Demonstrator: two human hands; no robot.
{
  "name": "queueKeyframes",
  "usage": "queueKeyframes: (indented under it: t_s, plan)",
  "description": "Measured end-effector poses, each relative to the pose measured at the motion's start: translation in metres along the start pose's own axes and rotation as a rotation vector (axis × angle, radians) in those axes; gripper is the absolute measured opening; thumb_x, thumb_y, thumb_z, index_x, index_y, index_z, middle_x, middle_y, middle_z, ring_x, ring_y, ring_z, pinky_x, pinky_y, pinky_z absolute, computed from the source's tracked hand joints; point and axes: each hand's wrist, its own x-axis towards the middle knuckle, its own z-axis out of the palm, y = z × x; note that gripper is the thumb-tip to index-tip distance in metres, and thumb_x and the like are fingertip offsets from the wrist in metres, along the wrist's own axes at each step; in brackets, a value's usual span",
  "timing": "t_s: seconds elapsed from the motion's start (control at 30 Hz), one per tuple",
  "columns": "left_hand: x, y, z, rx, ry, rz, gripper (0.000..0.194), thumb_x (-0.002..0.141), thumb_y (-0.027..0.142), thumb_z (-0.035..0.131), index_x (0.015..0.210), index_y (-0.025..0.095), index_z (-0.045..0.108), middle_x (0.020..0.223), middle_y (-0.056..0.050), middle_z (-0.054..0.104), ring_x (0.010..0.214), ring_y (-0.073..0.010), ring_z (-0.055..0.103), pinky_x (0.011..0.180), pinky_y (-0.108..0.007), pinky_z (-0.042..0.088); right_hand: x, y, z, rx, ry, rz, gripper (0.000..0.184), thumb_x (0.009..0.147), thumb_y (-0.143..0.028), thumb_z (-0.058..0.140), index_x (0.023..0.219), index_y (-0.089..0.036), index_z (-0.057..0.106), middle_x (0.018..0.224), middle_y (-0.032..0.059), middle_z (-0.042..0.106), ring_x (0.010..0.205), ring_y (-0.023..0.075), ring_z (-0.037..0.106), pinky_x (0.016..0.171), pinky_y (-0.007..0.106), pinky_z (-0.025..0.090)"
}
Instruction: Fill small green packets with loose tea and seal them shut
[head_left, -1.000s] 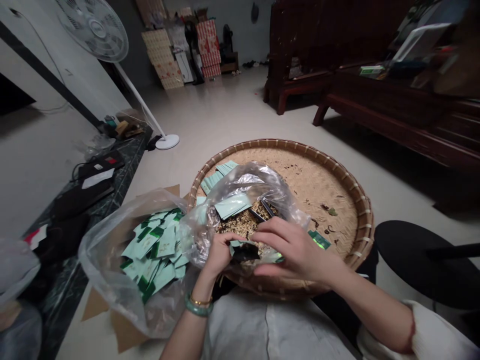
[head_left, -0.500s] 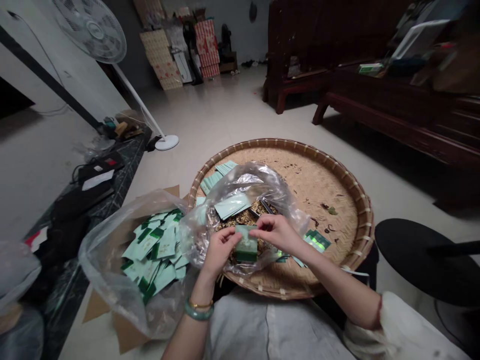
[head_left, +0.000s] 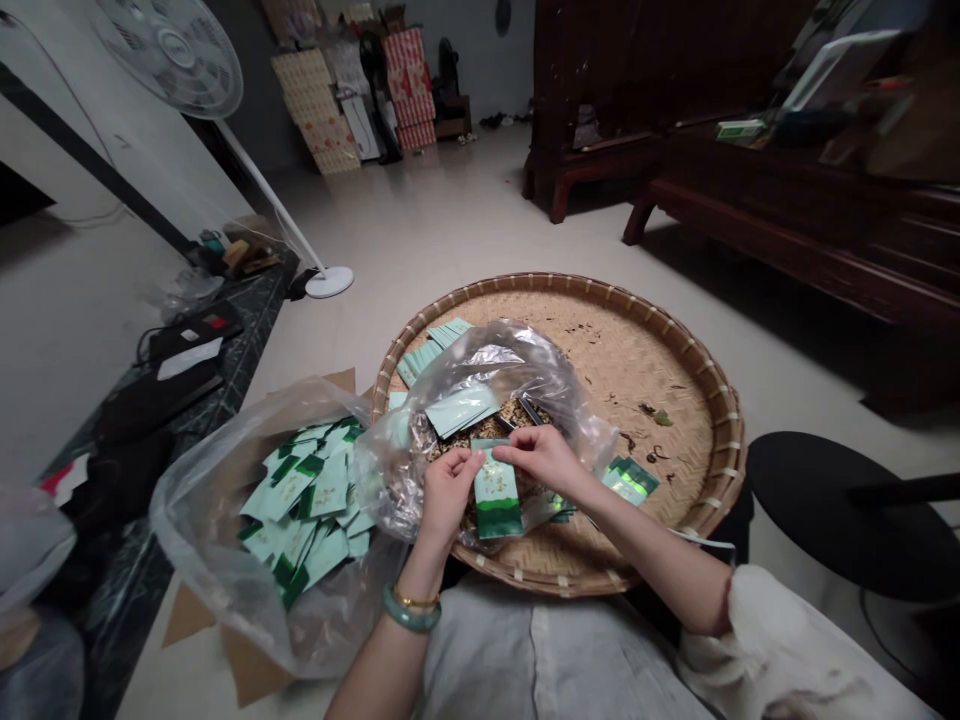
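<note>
Head view: the left hand [head_left: 448, 497] and the right hand [head_left: 540, 458] are both closed in a pinch, and their fingertips hold the top corners of a pale green sachet [head_left: 496, 490]. The sachet hangs upright between the hands, above the dry tea leaves [head_left: 480, 441] inside a clear plastic bag [head_left: 487, 365]. This bag lies in a round bamboo basket [head_left: 720, 470], and its folds rise just behind the hands. Beside the left wrist is a second plastic bag [head_left: 202, 520], full of loose sachets. Green sachets [head_left: 628, 478] lie near the right forearm, and a stack of pale sachets [head_left: 442, 340] lies near the far rim. Toward the right rim, bare weave stays open, with dark tea bits on it. Past the rim, on the right, stands a round black seat [head_left: 817, 510].
</note>
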Motion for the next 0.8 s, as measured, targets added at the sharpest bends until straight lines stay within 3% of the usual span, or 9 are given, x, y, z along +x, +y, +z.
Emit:
queueKeyframes:
  t_s: [0.17, 0.23, 0.37, 0.43, 0.5, 0.67, 0.8]
  plan:
    - [0.0, -0.006, -0.002, -0.011, -0.188, -0.09, 0.047, 0.058, 0.033, 0.082, 0.098, 0.012, 0.066, 0.076, -0.004, 0.073, 0.064, -0.0159, 0.065, 0.063, -0.026, 0.051, 0.0, 0.004, 0.003, -0.064, 0.125, -0.137, 0.037, 0.071, -0.045, 0.067, 0.053, -0.016, 0.053, 0.046, -0.0052, 0.045, 0.045, 0.0084, 0.039, 0.044, 0.021, 0.029]
    - [0.0, -0.01, -0.004, 0.095, -0.222, -0.065, 0.047, 0.056, 0.027, 0.082, 0.097, 0.011, 0.068, 0.082, -0.006, 0.073, 0.07, -0.0168, 0.066, 0.067, -0.027, 0.051, -0.004, 0.002, 0.003, -0.108, 0.159, -0.251, 0.031, 0.074, -0.041, 0.066, 0.058, -0.016, 0.058, 0.053, -0.0024, 0.052, 0.051, 0.0106, 0.046, 0.048, 0.022, 0.035]
    - [0.0, -0.01, -0.01, 0.263, -0.182, 0.113, 0.027, 0.058, 0.022, 0.08, 0.082, 0.012, 0.071, 0.079, -0.004, 0.073, 0.072, -0.0175, 0.066, 0.069, -0.027, 0.051, -0.02, -0.014, -0.001, -0.198, 0.138, -0.615, 0.016, 0.084, -0.031, 0.06, 0.086, -0.017, 0.068, 0.082, 0.0065, 0.065, 0.075, 0.0165, 0.059, 0.062, 0.028, 0.047]
    - [-0.001, -0.008, -0.012, 0.321, -0.198, 0.239, 0.021, 0.061, 0.02, 0.077, 0.08, 0.014, 0.072, 0.081, -0.005, 0.074, 0.074, -0.0187, 0.067, 0.072, -0.029, 0.052, -0.029, -0.026, -0.006, -0.287, 0.126, -0.815, 0.014, 0.088, -0.025, 0.055, 0.09, -0.018, 0.068, 0.088, 0.0078, 0.065, 0.083, 0.0175, 0.059, 0.072, 0.032, 0.05]
    - [-0.001, -0.006, -0.014, 0.373, -0.22, 0.356, 0.02, 0.066, 0.018, 0.074, 0.086, 0.016, 0.073, 0.088, -0.006, 0.075, 0.081, -0.0201, 0.068, 0.077, -0.031, 0.053, -0.036, -0.039, -0.011, -0.449, 0.098, -0.92, 0.013, 0.088, -0.022, 0.056, 0.088, -0.019, 0.069, 0.091, 0.0079, 0.065, 0.088, 0.0185, 0.057, 0.077, 0.036, 0.05]
    - [-0.002, -0.008, -0.019, 0.468, -0.218, 0.564, 0.035, 0.071, 0.005, 0.06, 0.099, 0.02, 0.072, 0.101, -0.006, 0.074, 0.094, -0.0197, 0.069, 0.088, -0.033, 0.053, -0.048, -0.061, -0.013, -0.831, 0.08, -0.926, 0.017, 0.089, -0.023, 0.056, 0.082, -0.015, 0.069, 0.095, 0.0107, 0.066, 0.103, 0.0238, 0.052, 0.084, 0.038, 0.05]
    - [-0.001, -0.013, -0.021, 0.489, -0.21, 0.616, 0.04, 0.071, 0.003, 0.056, 0.105, 0.02, 0.07, 0.102, -0.005, 0.074, 0.093, -0.0186, 0.069, 0.086, -0.031, 0.055, -0.05, -0.069, -0.006, -1.118, 0.077, -0.831, 0.014, 0.083, -0.02, 0.063, 0.074, -0.014, 0.071, 0.098, 0.0124, 0.068, 0.107, 0.0289, 0.053, 0.083, 0.04, 0.051]
